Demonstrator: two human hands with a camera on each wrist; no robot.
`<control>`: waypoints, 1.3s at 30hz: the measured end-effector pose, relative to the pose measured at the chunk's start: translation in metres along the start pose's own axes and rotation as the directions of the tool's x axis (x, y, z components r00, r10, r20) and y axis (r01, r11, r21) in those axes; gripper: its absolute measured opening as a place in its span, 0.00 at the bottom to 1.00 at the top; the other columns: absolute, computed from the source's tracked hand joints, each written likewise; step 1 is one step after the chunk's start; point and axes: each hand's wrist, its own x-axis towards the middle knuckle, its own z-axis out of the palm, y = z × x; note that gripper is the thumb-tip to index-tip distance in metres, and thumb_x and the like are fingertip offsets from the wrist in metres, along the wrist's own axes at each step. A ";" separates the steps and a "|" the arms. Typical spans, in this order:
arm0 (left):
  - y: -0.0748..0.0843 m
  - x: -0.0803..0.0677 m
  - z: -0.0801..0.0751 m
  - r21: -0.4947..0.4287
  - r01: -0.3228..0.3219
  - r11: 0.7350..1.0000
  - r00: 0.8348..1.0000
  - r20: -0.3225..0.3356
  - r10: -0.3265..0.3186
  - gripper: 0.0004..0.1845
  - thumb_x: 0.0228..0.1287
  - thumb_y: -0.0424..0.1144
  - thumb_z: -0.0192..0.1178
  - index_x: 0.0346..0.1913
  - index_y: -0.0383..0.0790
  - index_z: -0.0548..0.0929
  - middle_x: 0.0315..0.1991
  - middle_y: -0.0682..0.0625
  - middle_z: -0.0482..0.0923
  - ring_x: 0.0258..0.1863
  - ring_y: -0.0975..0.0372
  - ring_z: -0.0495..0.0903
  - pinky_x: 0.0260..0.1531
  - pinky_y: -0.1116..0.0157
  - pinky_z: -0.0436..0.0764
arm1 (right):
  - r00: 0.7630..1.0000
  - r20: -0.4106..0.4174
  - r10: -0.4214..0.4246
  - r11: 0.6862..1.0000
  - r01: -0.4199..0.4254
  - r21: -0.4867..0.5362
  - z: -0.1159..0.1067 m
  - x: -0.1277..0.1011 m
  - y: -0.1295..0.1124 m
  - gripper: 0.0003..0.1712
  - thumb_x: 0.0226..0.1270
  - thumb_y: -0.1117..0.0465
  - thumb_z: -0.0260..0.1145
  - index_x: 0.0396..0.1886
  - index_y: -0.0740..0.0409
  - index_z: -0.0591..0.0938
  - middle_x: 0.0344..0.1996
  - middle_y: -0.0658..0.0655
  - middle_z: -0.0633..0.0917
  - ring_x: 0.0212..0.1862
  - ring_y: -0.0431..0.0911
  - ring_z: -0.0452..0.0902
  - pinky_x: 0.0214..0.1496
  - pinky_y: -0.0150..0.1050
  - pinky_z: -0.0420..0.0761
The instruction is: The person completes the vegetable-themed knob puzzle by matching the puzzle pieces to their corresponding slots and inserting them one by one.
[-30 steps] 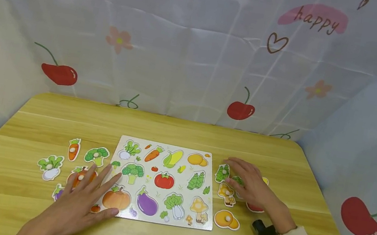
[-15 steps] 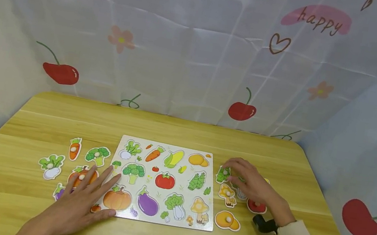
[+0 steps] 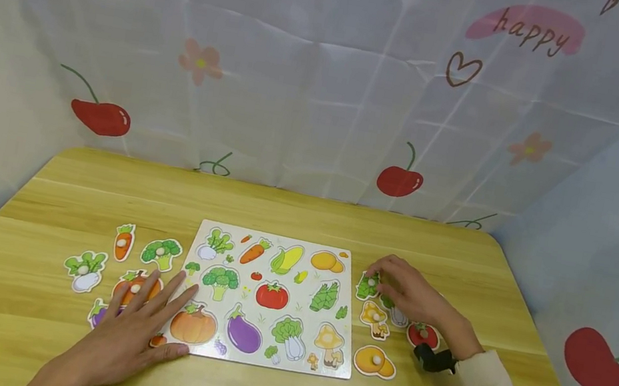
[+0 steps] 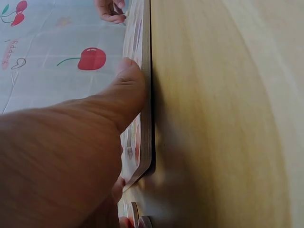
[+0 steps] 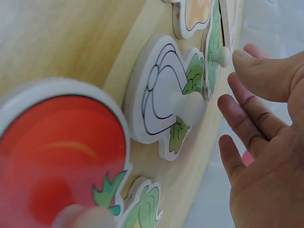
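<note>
My left hand lies spread over the left edge of a vegetable puzzle board, thumb on its near corner in the left wrist view. Beneath that hand, a pumpkin piece and an eggplant piece are partly covered. At the board's right, my right hand hovers over a green asparagus piece. In the right wrist view its thumb is close beside the piece's knob, with the other fingers loosely bent. A bok choy piece sits just below that hand.
Left of the board lie carrot, broccoli and radish pieces. To its right are mushroom, potato-like orange and tomato pieces. A patterned curtain hangs behind the wooden table.
My right hand has shifted slightly, its fingers drawing in above the asparagus piece, and more of the bok choy and tomato pieces shows. The left hand stays in place.
</note>
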 end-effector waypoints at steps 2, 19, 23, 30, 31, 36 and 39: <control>0.000 0.000 0.000 0.010 -0.004 1.000 1.000 -0.003 0.004 0.43 0.65 0.64 0.59 0.79 0.55 0.59 0.81 0.48 0.49 0.80 0.42 0.40 0.73 0.37 0.34 | 1.000 0.009 0.001 1.000 -0.001 0.005 -0.001 0.002 0.000 0.14 0.67 0.74 0.65 0.50 0.60 0.80 0.50 0.53 0.82 0.55 0.51 0.77 0.60 0.52 0.77; 0.000 0.002 0.002 0.014 -0.001 1.000 1.000 0.011 0.001 0.46 0.64 0.66 0.59 0.79 0.52 0.58 0.82 0.49 0.48 0.81 0.43 0.39 0.73 0.38 0.33 | 0.994 0.096 0.050 0.998 -0.054 0.035 -0.001 0.014 0.008 0.09 0.69 0.72 0.64 0.42 0.55 0.83 0.44 0.51 0.82 0.51 0.49 0.76 0.57 0.50 0.77; 0.000 0.002 0.002 0.015 0.000 1.000 1.000 0.010 0.000 0.46 0.64 0.66 0.59 0.79 0.52 0.58 0.82 0.49 0.48 0.81 0.43 0.40 0.74 0.39 0.33 | 0.993 0.109 0.051 0.998 -0.054 0.025 -0.001 0.014 0.008 0.09 0.69 0.72 0.64 0.42 0.55 0.83 0.44 0.51 0.83 0.50 0.48 0.76 0.57 0.49 0.77; 0.000 0.002 0.002 0.002 0.009 1.000 1.000 0.016 -0.009 0.46 0.63 0.66 0.59 0.79 0.52 0.58 0.82 0.49 0.47 0.80 0.43 0.40 0.73 0.37 0.34 | 0.991 0.118 0.056 0.998 -0.056 -0.005 0.000 0.014 0.010 0.09 0.69 0.71 0.64 0.41 0.52 0.83 0.44 0.48 0.83 0.50 0.46 0.76 0.57 0.48 0.76; 0.000 0.002 0.002 0.000 0.012 1.000 1.000 0.017 -0.012 0.46 0.63 0.66 0.59 0.79 0.52 0.58 0.82 0.49 0.47 0.80 0.43 0.40 0.73 0.37 0.34 | 0.991 0.119 0.057 0.998 -0.057 -0.009 0.000 0.014 0.011 0.09 0.69 0.71 0.64 0.41 0.52 0.83 0.44 0.48 0.83 0.50 0.46 0.76 0.58 0.48 0.76; 0.000 0.001 0.001 -0.001 0.020 1.000 1.000 0.022 -0.020 0.46 0.63 0.66 0.59 0.79 0.52 0.58 0.82 0.49 0.47 0.80 0.43 0.39 0.72 0.36 0.34 | 0.990 0.124 0.060 0.998 -0.059 -0.011 0.001 0.015 0.011 0.10 0.70 0.71 0.64 0.42 0.52 0.83 0.43 0.47 0.83 0.50 0.45 0.76 0.57 0.47 0.76; -0.001 0.001 0.002 0.009 0.013 1.000 1.000 0.014 -0.013 0.46 0.63 0.66 0.59 0.79 0.52 0.58 0.82 0.49 0.48 0.80 0.43 0.40 0.73 0.37 0.34 | 0.991 0.120 0.055 0.998 -0.055 -0.009 0.002 0.015 0.010 0.10 0.70 0.71 0.64 0.41 0.52 0.83 0.43 0.47 0.84 0.49 0.45 0.76 0.57 0.47 0.76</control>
